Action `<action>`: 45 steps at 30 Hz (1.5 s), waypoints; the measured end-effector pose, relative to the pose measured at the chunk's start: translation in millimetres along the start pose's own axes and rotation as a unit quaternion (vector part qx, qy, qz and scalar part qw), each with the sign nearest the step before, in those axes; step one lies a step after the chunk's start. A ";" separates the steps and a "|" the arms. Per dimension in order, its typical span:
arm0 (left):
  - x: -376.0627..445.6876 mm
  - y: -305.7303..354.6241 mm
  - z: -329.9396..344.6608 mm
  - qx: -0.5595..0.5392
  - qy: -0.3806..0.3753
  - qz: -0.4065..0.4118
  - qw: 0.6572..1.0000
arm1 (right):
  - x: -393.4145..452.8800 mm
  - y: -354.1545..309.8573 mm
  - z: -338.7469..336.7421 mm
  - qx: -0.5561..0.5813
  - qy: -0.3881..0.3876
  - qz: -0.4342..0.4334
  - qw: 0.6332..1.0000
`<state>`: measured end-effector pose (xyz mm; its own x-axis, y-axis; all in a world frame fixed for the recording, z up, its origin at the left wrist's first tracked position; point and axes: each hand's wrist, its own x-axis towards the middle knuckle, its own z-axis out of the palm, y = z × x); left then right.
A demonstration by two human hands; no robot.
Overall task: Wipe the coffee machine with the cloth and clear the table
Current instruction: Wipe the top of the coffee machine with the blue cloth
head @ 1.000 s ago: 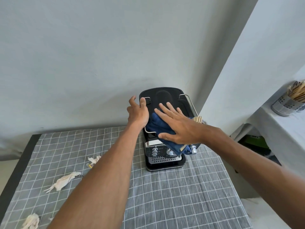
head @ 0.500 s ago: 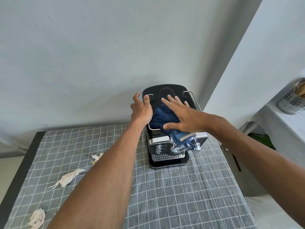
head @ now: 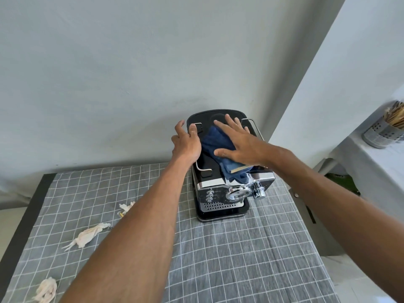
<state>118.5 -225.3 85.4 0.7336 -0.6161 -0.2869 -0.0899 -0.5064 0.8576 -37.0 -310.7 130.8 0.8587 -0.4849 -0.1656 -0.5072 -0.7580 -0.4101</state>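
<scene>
A black and chrome coffee machine (head: pixel 220 193) stands at the far end of the table, against the wall. A dark blue cloth (head: pixel 215 142) lies on its flat top. My right hand (head: pixel 238 143) presses flat on the cloth, fingers spread toward the back of the top. My left hand (head: pixel 185 143) grips the machine's left top edge, thumb over the wire rail. Three crumpled white tissues lie on the checked tablecloth (head: pixel 240 259): one (head: pixel 87 236) at left, one (head: pixel 126 207) partly behind my left forearm, one (head: pixel 46 290) at the near left.
A grey wall rises right behind the machine. At right a white pillar and a second white table carry a perforated metal holder (head: pixel 382 134) full of wooden sticks. The table's dark left edge (head: pixel 24 221) shows beyond the cloth.
My right hand has slid the blue cloth from the front of the machine's top toward the back. My left hand has kept its grip on the left edge.
</scene>
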 end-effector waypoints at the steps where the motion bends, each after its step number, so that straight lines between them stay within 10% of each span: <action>1: 0.1 -0.6 0.0 -0.003 0.001 0.001 1.000 | 0.2 -3.0 4.4 -0.003 0.010 -0.001 1.000; 45: -2.5 -0.1 6.8 -0.043 0.055 0.004 0.998 | -33.3 -19.5 41.9 -0.150 0.073 -0.049 0.985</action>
<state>112.1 -227.9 83.1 0.8033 -0.5475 -0.2344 -0.0423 -0.4450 0.8945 -52.6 -261.5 106.7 0.8961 -0.4439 0.0016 -0.4399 -0.8884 -0.1312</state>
